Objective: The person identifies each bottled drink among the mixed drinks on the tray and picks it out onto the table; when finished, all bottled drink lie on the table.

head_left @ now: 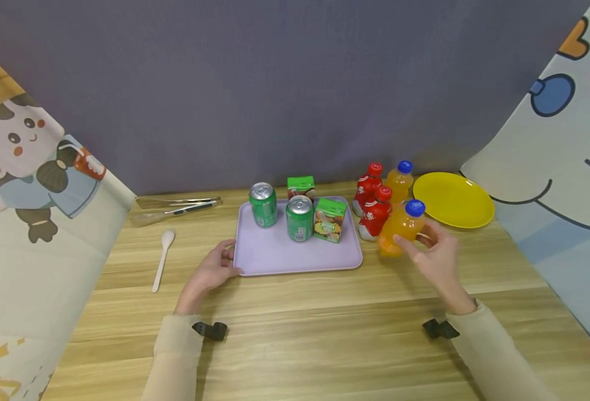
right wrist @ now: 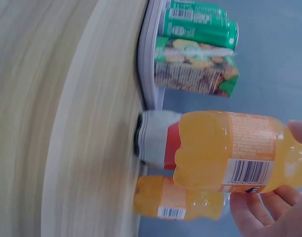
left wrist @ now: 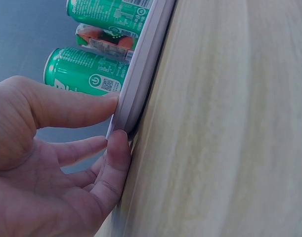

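Note:
At the left front corner of the lilac tray [head_left: 280, 257], my left hand [head_left: 214, 269] grips the rim, thumb on top and fingertips low on the outer side. On the tray stand two green cans [head_left: 264, 207] and two green juice cartons [head_left: 329, 220]; one carton is partly hidden behind a can. My right hand [head_left: 437, 253] holds an orange drink bottle [head_left: 397, 229] with a blue cap, just right of the tray. In the right wrist view the bottle's base hangs clear of the wooden table [right wrist: 96, 98], thumb and fingers on opposite sides.
Two red bottles [head_left: 374, 216] and another orange drink bottle [head_left: 399, 181] stand between the tray and a yellow plate [head_left: 452, 199]. Metal tongs [head_left: 185, 209] and a white spoon [head_left: 162, 259] lie to the left. A grey wall [head_left: 285, 94] rises behind.

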Demonstrator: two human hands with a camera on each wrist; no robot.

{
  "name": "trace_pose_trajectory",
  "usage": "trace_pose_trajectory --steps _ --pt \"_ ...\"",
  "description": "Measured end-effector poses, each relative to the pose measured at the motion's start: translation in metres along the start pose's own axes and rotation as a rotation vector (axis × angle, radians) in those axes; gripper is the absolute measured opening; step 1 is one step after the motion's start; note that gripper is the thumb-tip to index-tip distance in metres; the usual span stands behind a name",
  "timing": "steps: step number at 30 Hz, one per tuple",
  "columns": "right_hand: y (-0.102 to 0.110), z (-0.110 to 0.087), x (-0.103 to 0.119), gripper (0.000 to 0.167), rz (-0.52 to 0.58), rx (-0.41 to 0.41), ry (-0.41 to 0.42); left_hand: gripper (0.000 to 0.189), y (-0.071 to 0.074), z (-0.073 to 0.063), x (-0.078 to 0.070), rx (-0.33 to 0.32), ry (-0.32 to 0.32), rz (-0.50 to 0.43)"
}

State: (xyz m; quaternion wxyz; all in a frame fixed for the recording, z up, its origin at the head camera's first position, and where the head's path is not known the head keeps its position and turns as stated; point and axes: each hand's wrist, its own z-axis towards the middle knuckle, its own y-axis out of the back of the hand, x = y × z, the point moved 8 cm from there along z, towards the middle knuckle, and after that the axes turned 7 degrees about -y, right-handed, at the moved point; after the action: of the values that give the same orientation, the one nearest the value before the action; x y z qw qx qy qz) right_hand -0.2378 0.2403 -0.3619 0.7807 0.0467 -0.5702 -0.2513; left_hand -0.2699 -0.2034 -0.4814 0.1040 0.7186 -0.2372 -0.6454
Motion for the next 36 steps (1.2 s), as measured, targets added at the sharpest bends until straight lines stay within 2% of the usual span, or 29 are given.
trace_pose_trajectory --steps 9,16,19,29,36 --pt "0.011 0.01 -0.005 0.039 -0.026 -0.053 -0.051 0.075 0.0 0.0 -0.001 0.003 -0.01 -0.012" --pt "0.012 0.026 -0.051 0.044 -0.084 -0.066 -0.138 0.075 0.001 0.0 0.0 -0.002 -0.008 -0.006" --pt "0.011 0.03 -0.061 0.047 -0.105 -0.068 -0.162 0.075 0.001 -0.001 -0.001 0.001 -0.011 -0.004" --pt "0.007 0.039 -0.074 0.052 -0.144 -0.055 -0.24 0.075 0.001 -0.002 -0.002 0.0 -0.008 0.001" --pt "0.004 0.045 -0.081 0.048 -0.081 -0.071 -0.227 0.076 0.0 -0.003 -0.003 -0.003 -0.009 0.004"
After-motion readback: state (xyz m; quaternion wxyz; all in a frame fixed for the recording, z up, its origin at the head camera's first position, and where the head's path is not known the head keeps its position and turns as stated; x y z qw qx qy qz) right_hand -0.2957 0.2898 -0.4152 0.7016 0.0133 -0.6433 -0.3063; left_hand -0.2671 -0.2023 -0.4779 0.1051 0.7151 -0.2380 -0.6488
